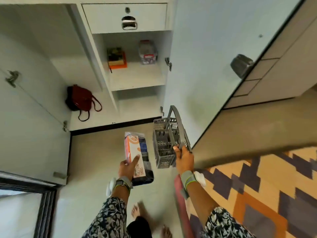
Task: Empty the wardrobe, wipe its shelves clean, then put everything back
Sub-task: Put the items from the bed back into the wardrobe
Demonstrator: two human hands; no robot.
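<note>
Wardrobe, white laminate (137, 78), doors open, stood directly ahead of the person.

- Left hand (127, 166): gripped a flat packet of dark socks with an orange-and-white card label (137, 152). One digit lay straight across the printed face and the others curled round the packet's left edge. The packet reached forward from the hand toward the wardrobe's base, above the pale floor.
- Right hand (184, 159): fingers were wrapped round the lower end of the hoop handle of a grey perforated plastic basket with compartments (163, 143). The basket sat tilted, forward and left of the hand, just beside the sock packet and in front of the wardrobe's right door.
- Middle shelf, right section: a small stack of books on an orange cover (116, 58) stood apart from a clear plastic box with red clips (148, 52).
- Above that shelf: a white drawer with a metal pull (109, 19), closed.
- Left section, floor: a dark red handbag with long straps (80, 98) sat against the back corner.
- Far right: a bedcover patterned in orange, cream and purple blocks (257, 186).
</note>
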